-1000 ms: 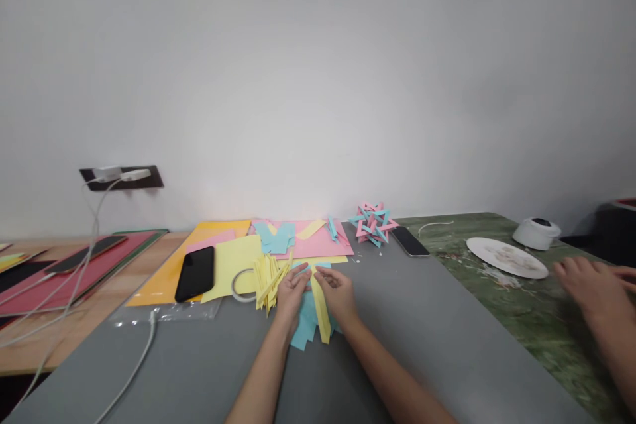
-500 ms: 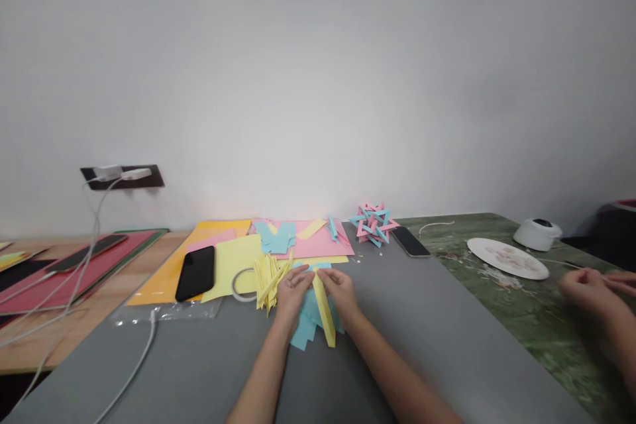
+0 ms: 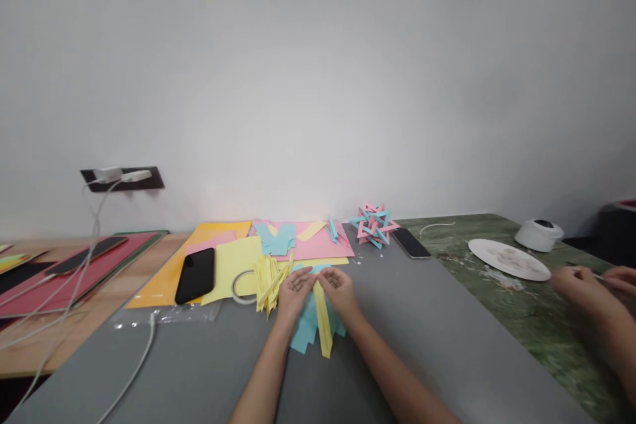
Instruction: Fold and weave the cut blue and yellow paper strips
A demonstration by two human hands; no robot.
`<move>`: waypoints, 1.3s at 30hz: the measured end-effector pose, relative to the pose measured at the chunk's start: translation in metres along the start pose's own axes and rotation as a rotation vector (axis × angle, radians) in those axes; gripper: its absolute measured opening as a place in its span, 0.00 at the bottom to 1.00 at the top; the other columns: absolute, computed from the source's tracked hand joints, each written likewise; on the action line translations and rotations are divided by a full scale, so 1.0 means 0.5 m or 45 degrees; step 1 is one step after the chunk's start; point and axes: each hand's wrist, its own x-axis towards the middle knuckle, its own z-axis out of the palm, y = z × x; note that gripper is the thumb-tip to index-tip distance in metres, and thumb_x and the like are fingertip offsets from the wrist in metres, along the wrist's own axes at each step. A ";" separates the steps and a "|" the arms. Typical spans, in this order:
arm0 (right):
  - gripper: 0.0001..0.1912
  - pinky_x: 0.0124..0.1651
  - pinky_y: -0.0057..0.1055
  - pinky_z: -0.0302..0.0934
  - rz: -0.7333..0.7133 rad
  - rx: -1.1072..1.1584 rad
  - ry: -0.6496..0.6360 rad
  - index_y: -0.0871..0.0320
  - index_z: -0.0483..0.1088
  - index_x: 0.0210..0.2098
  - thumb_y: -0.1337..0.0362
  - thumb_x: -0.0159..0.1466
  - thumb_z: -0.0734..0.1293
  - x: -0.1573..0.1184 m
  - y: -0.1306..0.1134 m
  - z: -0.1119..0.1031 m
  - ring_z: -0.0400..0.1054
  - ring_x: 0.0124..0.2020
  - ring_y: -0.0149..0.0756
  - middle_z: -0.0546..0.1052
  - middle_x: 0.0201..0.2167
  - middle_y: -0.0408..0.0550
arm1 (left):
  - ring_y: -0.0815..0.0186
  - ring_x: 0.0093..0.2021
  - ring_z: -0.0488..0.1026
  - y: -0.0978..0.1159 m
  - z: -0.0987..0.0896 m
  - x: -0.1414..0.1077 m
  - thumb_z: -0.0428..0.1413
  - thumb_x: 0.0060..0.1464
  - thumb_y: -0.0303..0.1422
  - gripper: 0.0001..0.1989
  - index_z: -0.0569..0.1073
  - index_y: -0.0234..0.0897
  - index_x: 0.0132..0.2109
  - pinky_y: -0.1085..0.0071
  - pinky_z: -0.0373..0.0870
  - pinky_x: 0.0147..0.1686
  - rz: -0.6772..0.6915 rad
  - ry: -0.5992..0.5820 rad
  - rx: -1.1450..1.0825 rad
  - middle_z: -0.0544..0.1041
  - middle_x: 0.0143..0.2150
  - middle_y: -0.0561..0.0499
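A folded yellow paper strip hangs down toward me from between my hands, its far end pinched in the fingertips. My left hand and my right hand are both closed on that end. Beneath the strip, blue paper pieces lie spread on the grey board. Just left of my left hand is a pile of folded yellow strips, beside a white ring. Farther back stands a pink and blue paper star ball.
A black phone lies on yellow and orange sheets at left, a second phone beside the star ball. On the green surface at right are a white plate and another person's hands. A white cable crosses the front left.
The yellow strip's near end has swung slightly left and lower, showing more of its flat face. At right, the other person's hands have shifted a little left.
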 end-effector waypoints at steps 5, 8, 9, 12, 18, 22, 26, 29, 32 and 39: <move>0.09 0.21 0.23 0.54 -0.093 -0.164 0.052 0.61 0.66 0.25 0.61 0.49 0.62 -0.006 -0.009 -0.002 0.61 0.19 0.28 0.68 0.18 0.43 | 0.66 0.25 0.70 -0.007 0.006 -0.002 0.56 0.36 0.38 0.14 0.74 0.31 0.29 0.73 0.66 0.25 -0.048 -0.080 0.079 0.75 0.24 0.47; 0.06 0.23 0.24 0.53 -0.283 -0.385 0.056 0.60 0.67 0.24 0.64 0.49 0.62 -0.015 -0.024 -0.005 0.60 0.20 0.28 0.68 0.19 0.42 | 0.67 0.23 0.69 -0.007 0.007 -0.004 0.56 0.36 0.37 0.11 0.74 0.31 0.26 0.73 0.66 0.24 0.014 -0.017 0.146 0.74 0.22 0.48; 0.05 0.25 0.24 0.53 -0.355 -0.454 0.040 0.59 0.68 0.24 0.64 0.49 0.61 -0.017 -0.030 -0.006 0.60 0.21 0.28 0.68 0.20 0.42 | 0.68 0.23 0.68 -0.007 0.006 -0.005 0.57 0.36 0.36 0.11 0.74 0.31 0.25 0.73 0.65 0.24 0.031 0.010 0.169 0.74 0.22 0.49; 0.06 0.28 0.24 0.54 -0.483 -0.583 0.008 0.58 0.68 0.25 0.67 0.50 0.59 -0.023 -0.041 -0.008 0.60 0.23 0.28 0.68 0.21 0.42 | 0.68 0.23 0.68 -0.009 0.002 -0.004 0.57 0.36 0.36 0.11 0.74 0.31 0.24 0.73 0.66 0.25 0.036 0.052 0.191 0.74 0.21 0.49; 0.07 0.32 0.25 0.54 -0.531 -0.685 0.008 0.57 0.67 0.26 0.67 0.53 0.58 -0.025 -0.042 -0.009 0.61 0.27 0.29 0.68 0.24 0.43 | 0.67 0.25 0.69 -0.022 -0.004 0.003 0.55 0.38 0.37 0.13 0.75 0.32 0.28 0.71 0.67 0.29 -0.007 -0.045 0.118 0.75 0.25 0.48; 0.08 0.33 0.26 0.54 -0.589 -0.713 -0.020 0.56 0.68 0.28 0.67 0.54 0.58 -0.021 -0.032 -0.010 0.61 0.29 0.31 0.68 0.26 0.44 | 0.66 0.26 0.70 -0.024 -0.005 0.005 0.55 0.37 0.38 0.13 0.75 0.32 0.29 0.71 0.67 0.29 -0.009 -0.041 0.114 0.75 0.26 0.48; 0.09 0.34 0.26 0.55 -0.604 -0.771 -0.037 0.56 0.68 0.27 0.66 0.54 0.57 -0.018 -0.028 -0.011 0.61 0.29 0.31 0.68 0.25 0.44 | 0.65 0.27 0.71 -0.020 -0.003 0.003 0.56 0.37 0.37 0.13 0.75 0.32 0.29 0.71 0.67 0.29 0.005 -0.015 0.113 0.75 0.27 0.48; 0.09 0.34 0.26 0.54 -0.612 -0.836 -0.066 0.55 0.69 0.26 0.66 0.55 0.57 -0.019 -0.035 -0.012 0.61 0.29 0.31 0.68 0.25 0.44 | 0.65 0.28 0.70 -0.016 -0.002 0.001 0.55 0.37 0.37 0.12 0.74 0.32 0.29 0.71 0.67 0.29 0.000 -0.004 0.110 0.75 0.27 0.48; 0.10 0.35 0.26 0.54 -0.632 -0.872 -0.097 0.55 0.69 0.27 0.67 0.55 0.57 -0.021 -0.044 -0.013 0.61 0.30 0.31 0.69 0.25 0.44 | 0.66 0.27 0.70 -0.010 -0.001 0.000 0.55 0.38 0.38 0.12 0.74 0.32 0.28 0.71 0.68 0.29 -0.012 -0.002 0.099 0.75 0.25 0.49; 0.09 0.28 0.26 0.57 -0.394 -0.494 -0.040 0.58 0.70 0.25 0.63 0.53 0.59 -0.010 -0.026 -0.012 0.63 0.25 0.31 0.71 0.23 0.45 | 0.63 0.29 0.71 -0.004 0.001 -0.002 0.55 0.37 0.38 0.13 0.74 0.32 0.30 0.72 0.67 0.27 -0.041 -0.019 0.145 0.76 0.28 0.47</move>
